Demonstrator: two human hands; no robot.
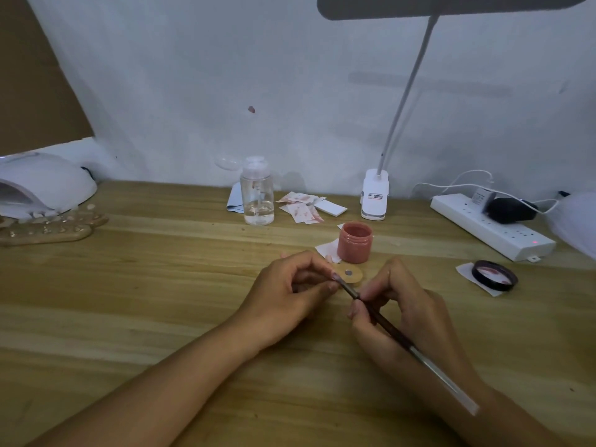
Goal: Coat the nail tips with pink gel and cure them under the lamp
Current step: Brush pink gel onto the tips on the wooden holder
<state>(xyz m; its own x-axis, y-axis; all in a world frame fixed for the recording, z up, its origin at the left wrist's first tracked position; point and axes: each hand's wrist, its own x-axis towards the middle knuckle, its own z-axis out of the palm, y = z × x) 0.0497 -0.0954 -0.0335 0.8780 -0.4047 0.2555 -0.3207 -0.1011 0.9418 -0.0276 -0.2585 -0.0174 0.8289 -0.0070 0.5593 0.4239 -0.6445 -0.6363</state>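
My left hand [292,290] pinches a small nail tip at its fingertips, over a wooden holder [352,275] with a round metal stud. My right hand [398,304] grips a long brush [387,324], whose bristle end touches the nail tip. Just behind the hands stands the open jar of pink gel [354,241]. Its black lid [494,275] lies upturned on a paper at the right. The white curing lamp [42,185] sits at the far left, with wooden strips of nail tips [48,229] in front of it.
A clear pump bottle [257,195] and stained paper wipes [301,206] stand at the back middle. A desk lamp's base [374,195] is clipped behind the jar. A white power strip [490,225] with plugs lies at the right.
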